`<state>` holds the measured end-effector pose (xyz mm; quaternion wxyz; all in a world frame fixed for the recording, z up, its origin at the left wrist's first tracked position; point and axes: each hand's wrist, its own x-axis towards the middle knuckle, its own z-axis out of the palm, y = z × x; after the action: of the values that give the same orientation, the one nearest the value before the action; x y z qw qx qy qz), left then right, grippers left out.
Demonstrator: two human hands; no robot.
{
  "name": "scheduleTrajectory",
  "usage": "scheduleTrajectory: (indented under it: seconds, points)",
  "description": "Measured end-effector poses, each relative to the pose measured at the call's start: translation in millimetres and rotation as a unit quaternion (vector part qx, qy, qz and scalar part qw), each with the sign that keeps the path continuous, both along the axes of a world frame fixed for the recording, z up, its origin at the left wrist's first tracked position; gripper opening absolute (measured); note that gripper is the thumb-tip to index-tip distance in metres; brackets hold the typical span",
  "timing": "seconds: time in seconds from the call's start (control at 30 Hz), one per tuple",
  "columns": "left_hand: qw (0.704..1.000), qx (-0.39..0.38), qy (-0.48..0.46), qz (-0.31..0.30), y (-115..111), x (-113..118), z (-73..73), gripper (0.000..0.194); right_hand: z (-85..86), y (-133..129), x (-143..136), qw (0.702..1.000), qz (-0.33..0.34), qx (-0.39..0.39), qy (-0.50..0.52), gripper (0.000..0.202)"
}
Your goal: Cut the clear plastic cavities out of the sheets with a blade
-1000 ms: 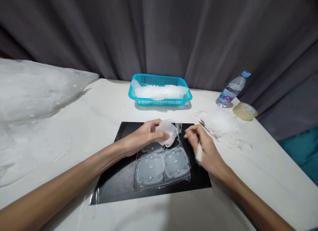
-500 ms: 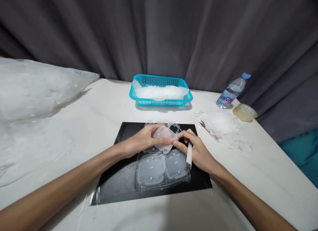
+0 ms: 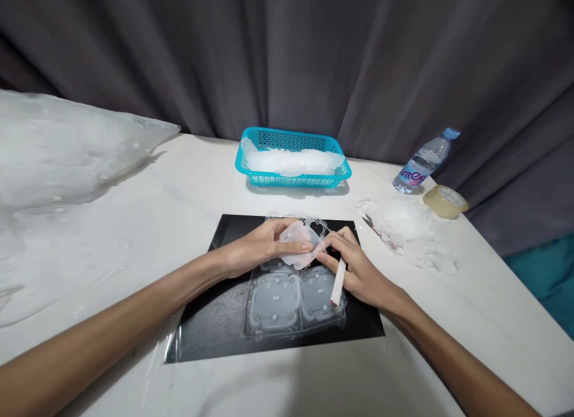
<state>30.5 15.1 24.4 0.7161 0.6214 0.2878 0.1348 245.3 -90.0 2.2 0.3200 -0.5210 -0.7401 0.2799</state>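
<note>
My left hand (image 3: 269, 244) is closed on a small translucent plastic piece (image 3: 296, 237) with rounded corners, its thumb lying across the front. At the right edge of that piece are the fingertips of my right hand (image 3: 354, 264), which is closed around a slim white-handled tool (image 3: 339, 283). The tool's working end is hidden by the fingers. Below both hands, a clear moulded plastic sheet (image 3: 274, 302) with rounded-square panels lies on a black mat (image 3: 210, 321). Behind the hands, part of the sheet (image 3: 319, 227) shows cut-out openings.
A turquoise basket (image 3: 292, 181) holding white translucent pieces (image 3: 293, 161) stands at the back. To the right are scissors (image 3: 379, 233), a heap of plastic scraps (image 3: 410, 228), a water bottle (image 3: 422, 164) and a tape roll (image 3: 445, 201). A large plastic bag (image 3: 67, 151) lies left.
The plastic piece has turned slightly in my left hand. The white handle in my right hand has swung its lower end leftward. The whole view has shifted a little.
</note>
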Motion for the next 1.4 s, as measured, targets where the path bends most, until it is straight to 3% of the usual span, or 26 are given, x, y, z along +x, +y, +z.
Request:
scheduleTrajectory:
  seconds: [0.2,0.4,0.57,0.67,0.8,1.0,1.07,1.13,1.2,1.23,1.27,1.3,1.4]
  points:
    - [0.998,0.02,0.02,-0.047,8.0,-2.7,-1.9,0.028,-2.0,2.1,-5.1,0.995,-0.014,0.054,-0.086,0.011]
    - [0.978,0.006,0.098,-0.182,26.1,-25.5,20.2,0.026,-16.7,9.3,1.7,0.98,-0.149,0.074,-0.109,0.013]
    - [0.983,0.061,0.108,-0.134,31.3,-35.5,38.1,0.023,-20.2,8.0,7.5,0.977,-0.18,0.067,-0.087,0.007]
    - [0.985,0.051,0.095,-0.136,29.3,-33.2,43.6,0.022,-19.4,5.4,11.1,0.975,-0.209,0.056,-0.045,0.017]
    - [0.987,0.048,0.09,-0.128,27.1,-31.2,46.6,0.025,-19.5,5.2,24.6,0.965,-0.258,0.025,0.032,0.03]
    - [0.984,0.08,0.091,-0.133,28.7,-37.5,45.5,0.029,-11.5,1.4,34.0,0.961,-0.269,0.057,-0.017,0.022]
    - [0.978,0.15,0.092,-0.108,33.7,-37.6,48.6,0.031,-6.8,-3.4,25.8,0.964,-0.245,0.096,-0.05,0.019]
    - [0.959,0.273,0.074,0.026,43.5,-34.5,54.0,0.035,-3.2,-9.6,12.8,0.973,-0.18,0.12,-0.081,0.016]
    - [0.887,0.409,0.052,0.21,57.9,-29.1,59.0,0.039,-1.2,-16.1,-1.2,0.984,-0.083,0.117,-0.107,0.013]
    - [0.846,0.458,0.053,0.269,66.3,-26.2,60.1,0.041,-0.6,-19.0,-7.3,0.986,-0.034,0.109,-0.12,0.014]
    - [0.817,0.494,0.067,0.291,74.9,-23.7,59.7,0.044,-0.2,-21.5,-12.2,0.986,0.008,0.097,-0.132,0.017]
    - [0.807,0.515,0.095,0.271,82.9,-21.9,57.7,0.047,0.4,-23.5,-15.6,0.986,0.041,0.083,-0.141,0.023]
    - [0.809,0.54,0.149,0.176,96.2,-22.1,46.0,0.059,2.8,-26.7,-16.9,0.985,0.081,0.032,-0.15,0.042]
